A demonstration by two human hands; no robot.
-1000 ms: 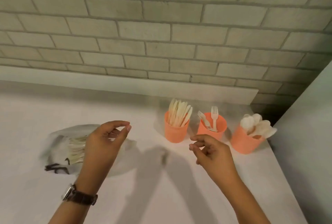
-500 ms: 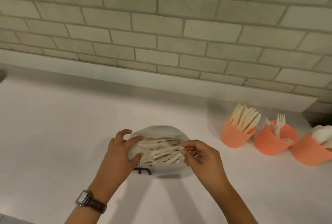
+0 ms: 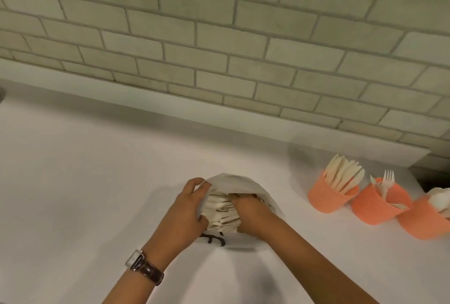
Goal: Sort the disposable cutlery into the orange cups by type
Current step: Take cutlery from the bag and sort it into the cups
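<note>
- progress, as judged: partly done. at the right stand three orange cups: knife cup [image 3: 326, 202], fork cup [image 3: 372, 210], spoon cup [image 3: 423, 224]. a thick bundle of cutlery [image 3: 220, 211] lies unsorted in the bag [image 3: 235, 183], mid-bench [image 3: 97, 181].
- left hand [image 3: 185, 208]: grip closed on the bag's rim.
- right hand [image 3: 250, 216]: fingers buried in the cutlery; grip cannot be told.
- materials: thin translucent plastic bag; pale, flat, stiff cutlery; perforated cup wall.

Dim, warm light; soft shadows below the bag [image 3: 239, 183]. Far right of it, cup [image 3: 425, 224] blurred (edge smear); brickwork [image 3: 219, 35] bows.
</note>
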